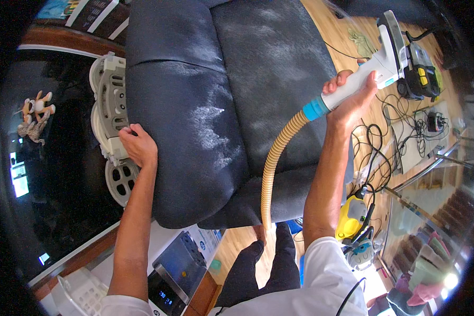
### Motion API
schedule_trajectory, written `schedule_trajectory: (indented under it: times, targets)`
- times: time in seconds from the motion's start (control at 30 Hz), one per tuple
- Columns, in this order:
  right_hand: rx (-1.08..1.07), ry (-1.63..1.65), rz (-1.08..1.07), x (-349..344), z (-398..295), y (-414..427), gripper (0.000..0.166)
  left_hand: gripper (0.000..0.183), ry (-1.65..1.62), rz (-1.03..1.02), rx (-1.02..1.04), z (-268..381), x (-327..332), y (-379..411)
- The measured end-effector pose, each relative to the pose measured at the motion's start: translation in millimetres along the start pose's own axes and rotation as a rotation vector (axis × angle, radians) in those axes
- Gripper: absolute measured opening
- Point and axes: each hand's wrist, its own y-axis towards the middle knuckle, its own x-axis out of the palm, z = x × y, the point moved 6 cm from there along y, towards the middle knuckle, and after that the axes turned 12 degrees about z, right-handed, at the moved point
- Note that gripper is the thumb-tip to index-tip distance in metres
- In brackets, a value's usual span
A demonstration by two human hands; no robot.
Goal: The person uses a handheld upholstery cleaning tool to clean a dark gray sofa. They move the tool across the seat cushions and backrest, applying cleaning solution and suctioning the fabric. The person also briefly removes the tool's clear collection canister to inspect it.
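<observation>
My right hand (353, 98) is wrapped around the white handle of a hand-held cleaning tool (363, 77), held over the right side of a dark upholstered sofa (276, 79). A blue collar joins the handle to a ribbed tan hose (269, 166), which curves down towards my legs. Whitish foam-like patches (209, 126) lie on the armrest, and paler marks spread over the seat. My left hand (140, 145), fingers curled, rests at the armrest's outer edge, beside a grey and white plastic rack (114, 106). Whether it grips anything is unclear.
Black cables (375, 154) lie tangled on the wooden floor at right, near a black and yellow machine (420, 75) and a yellow device (351, 219). A glass-topped table (410, 213) stands at lower right. A large black glossy panel (63, 166) lines the left.
</observation>
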Motion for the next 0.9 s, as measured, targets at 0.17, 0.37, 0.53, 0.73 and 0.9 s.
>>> schedule_trajectory:
  times: [0.17, 0.37, 0.53, 0.73, 0.9]
  targets:
    - [-0.022, -0.057, -0.049, 26.1, 4.3, -5.4, 0.057, 0.031, 0.000, 0.016, 0.005, 0.1, 0.6, 0.7]
    - [-0.009, -0.061, -0.071, 42.0, 12.3, -9.7, 0.056, 0.031, -0.025, 0.037, 0.024, -4.3, 2.8, 0.0]
    - [0.004, -0.062, -0.082, 47.8, 17.1, -11.9, 0.056, 0.031, -0.019, 0.034, 0.025, 1.0, -0.3, -0.3]
    - [0.026, -0.071, -0.099, 52.2, 26.5, -14.8, 0.056, 0.030, -0.024, 0.021, 0.008, 0.7, -0.6, -0.5]
    - [0.029, -0.082, -0.099, 53.5, 32.4, -15.4, 0.055, 0.030, -0.019, 0.008, 0.016, 0.2, -0.9, 0.0]
